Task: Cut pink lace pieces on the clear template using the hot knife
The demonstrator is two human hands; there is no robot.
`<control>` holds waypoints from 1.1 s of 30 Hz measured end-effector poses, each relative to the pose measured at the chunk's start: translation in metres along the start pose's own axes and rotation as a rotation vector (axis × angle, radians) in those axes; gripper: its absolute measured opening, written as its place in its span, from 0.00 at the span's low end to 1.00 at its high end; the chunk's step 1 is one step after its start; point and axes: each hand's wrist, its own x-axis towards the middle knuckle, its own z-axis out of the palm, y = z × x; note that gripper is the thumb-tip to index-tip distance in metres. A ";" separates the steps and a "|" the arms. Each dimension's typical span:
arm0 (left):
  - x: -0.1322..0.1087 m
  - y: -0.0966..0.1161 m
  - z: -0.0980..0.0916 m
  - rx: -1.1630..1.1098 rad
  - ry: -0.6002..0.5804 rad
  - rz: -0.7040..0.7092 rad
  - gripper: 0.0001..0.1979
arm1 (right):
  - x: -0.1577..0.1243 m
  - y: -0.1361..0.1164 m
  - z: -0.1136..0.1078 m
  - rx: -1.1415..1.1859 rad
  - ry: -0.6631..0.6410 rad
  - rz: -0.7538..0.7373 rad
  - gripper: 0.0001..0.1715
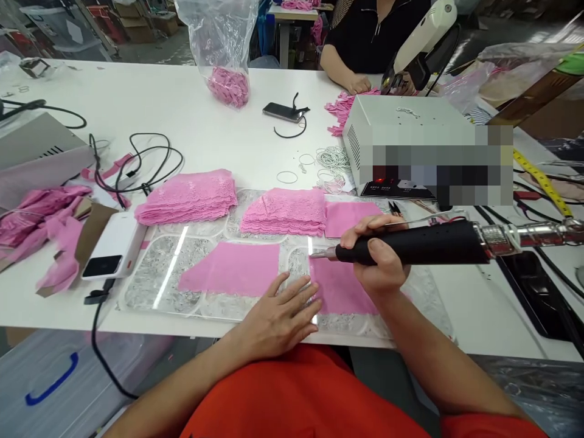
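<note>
My right hand (383,255) is wrapped round a black handpiece (429,243) with a pointed metal tip and a metal fitting at its rear. The tip points left, over the upper left part of a pink fabric piece (344,289); I cannot tell if it touches. My left hand (283,319) lies flat with its fingers stretched, at the left edge of that piece. To its upper left, another pink fabric piece (237,267) lies flat on a clear patterned mat (164,274). Behind are two stacks of pink lace fabric (187,198) and a flat pink piece (351,218).
A grey control box (358,146) stands at the back right, partly blurred out. A white power bank (114,246) and looped black cables (155,149) are at left. A phone (283,112) and a plastic bag (228,85) lie farther back. Across the table sits a person (365,42).
</note>
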 end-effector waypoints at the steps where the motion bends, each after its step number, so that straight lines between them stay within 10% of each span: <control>1: 0.000 0.000 0.000 -0.001 -0.004 0.001 0.16 | 0.000 0.000 0.000 -0.007 -0.005 0.002 0.08; 14: 0.003 -0.003 -0.006 -0.017 -0.031 -0.021 0.16 | 0.009 -0.008 0.003 0.003 0.079 -0.001 0.08; 25: 0.023 -0.019 0.007 0.104 -0.022 -0.150 0.17 | 0.019 -0.044 -0.071 -0.143 0.349 -0.094 0.07; 33: 0.022 -0.021 0.013 0.100 -0.021 -0.157 0.18 | 0.014 -0.041 -0.081 -0.169 0.363 -0.096 0.08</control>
